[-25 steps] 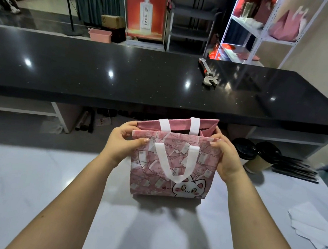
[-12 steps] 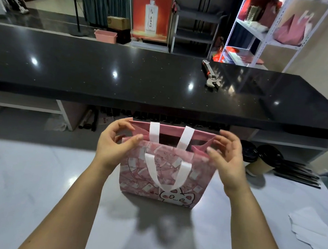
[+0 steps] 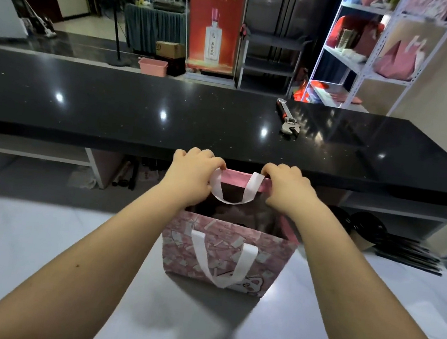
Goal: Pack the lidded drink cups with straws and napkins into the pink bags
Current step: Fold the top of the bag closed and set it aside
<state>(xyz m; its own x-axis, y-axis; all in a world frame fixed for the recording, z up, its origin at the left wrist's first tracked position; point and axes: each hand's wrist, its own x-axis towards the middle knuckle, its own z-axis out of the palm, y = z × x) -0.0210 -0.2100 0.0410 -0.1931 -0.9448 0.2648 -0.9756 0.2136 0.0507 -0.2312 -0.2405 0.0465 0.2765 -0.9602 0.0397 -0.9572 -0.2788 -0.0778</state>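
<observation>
Squarely on the pale glossy tabletop [image 3: 24, 243] stands one pink printed fabric bag with white strap handles [image 3: 220, 256], upright, with its mouth gaping. The left hand [image 3: 193, 177] and right hand [image 3: 287, 188] each curl their fingers over its far rim, outside the far handle's two ends. That rim sits close under the front edge of the long black stone counter [image 3: 139, 108]. Broad tabletop spreads left of the bag and in front of it. To the right, partly behind the forearm, two black-lidded paper cups [image 3: 368, 228] stand near a bundle of black straws [image 3: 414, 254]. One metal adjustable wrench [image 3: 288, 121] lies on the counter.
</observation>
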